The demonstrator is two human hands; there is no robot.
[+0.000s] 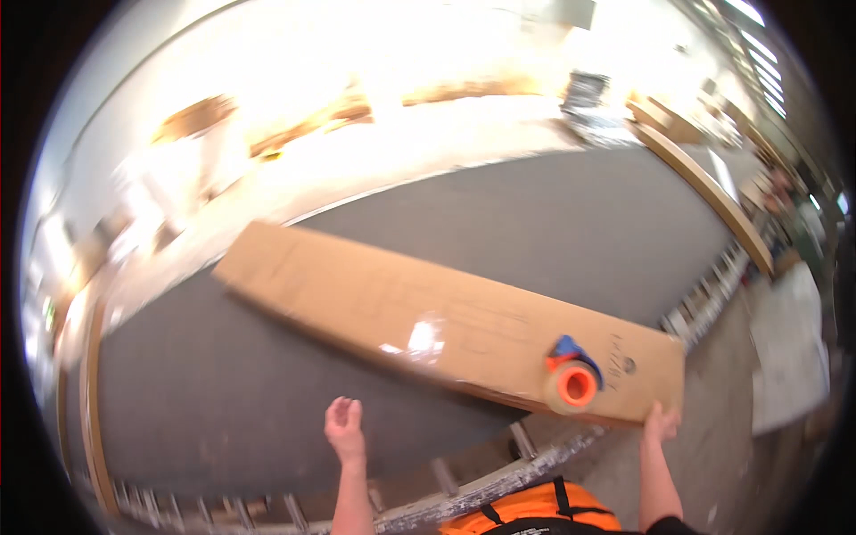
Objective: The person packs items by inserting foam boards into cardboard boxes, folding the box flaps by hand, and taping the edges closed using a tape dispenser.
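Note:
A long, flat cardboard box [357, 285] lies slantwise across a dark grey surface [267, 401], its right end jutting past the near edge. My right hand [660, 423] grips that end at its near corner, fingers against the cardboard. On top of the box, close to the right end, rests an orange and blue tape dispenser [571, 374] with a tape roll. My left hand [345, 430] hovers over the grey surface, apart from the box, its fingers loosely curled and nothing in it.
Metal rollers [443, 475] line the near edge of the surface. A long cardboard-coloured bar [704, 192] runs along the far right, another [93, 401] along the left. Blurred wrapped goods [584, 107] stand beyond. At right, a pale sheet [789, 348] lies near the floor.

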